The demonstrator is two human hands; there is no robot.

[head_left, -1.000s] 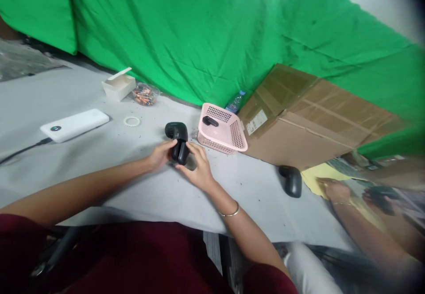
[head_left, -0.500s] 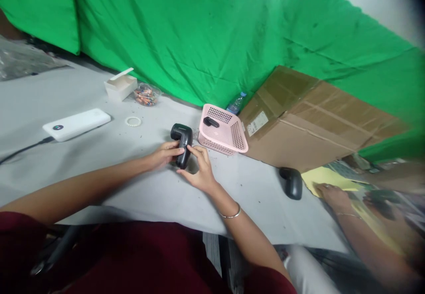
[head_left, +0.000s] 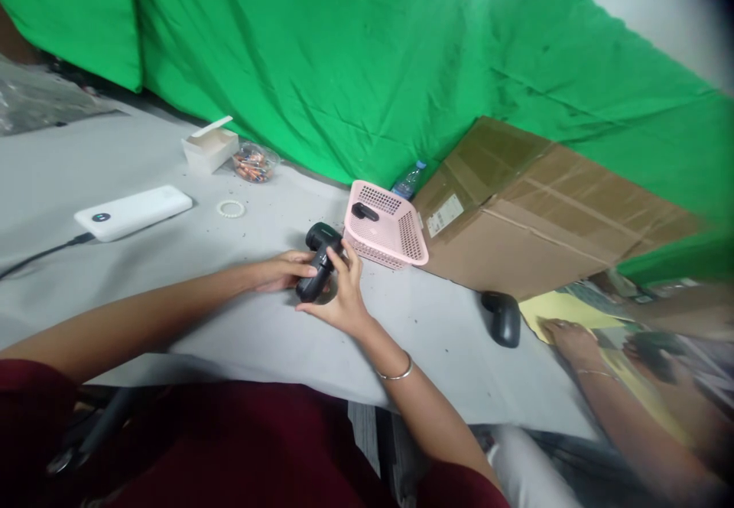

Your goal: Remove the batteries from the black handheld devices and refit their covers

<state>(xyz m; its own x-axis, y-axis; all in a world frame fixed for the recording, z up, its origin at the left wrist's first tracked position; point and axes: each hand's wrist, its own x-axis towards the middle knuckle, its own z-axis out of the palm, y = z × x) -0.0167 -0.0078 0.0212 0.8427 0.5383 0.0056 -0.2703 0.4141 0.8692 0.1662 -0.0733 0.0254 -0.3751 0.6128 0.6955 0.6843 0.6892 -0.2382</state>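
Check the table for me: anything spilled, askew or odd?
Dark specks are scattered over the grey table around the white ring. A large cardboard box leans slumped against the green cloth. The black device in the left hand and right hand looks intact.

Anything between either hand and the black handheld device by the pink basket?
Nothing visible. The left hand and right hand both grip the black handheld device directly, with fingers wrapped on its handle. The pink basket sits close behind it, not between hands and device.
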